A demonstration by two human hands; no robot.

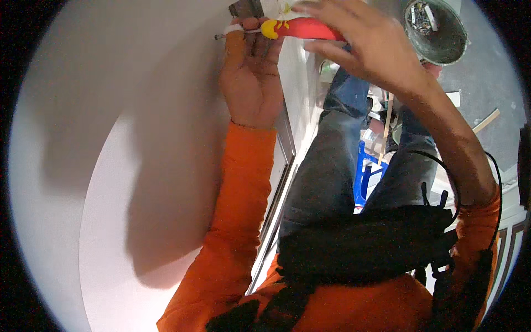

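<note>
One screwdriver: left hand pinching its shaft, right hand spread loosely around its handle (slack fingers could drop it).

The left hand pinched a screwdriver by its shaft. The right hand curved around its red handle. A bucket stood nearby.
</note>
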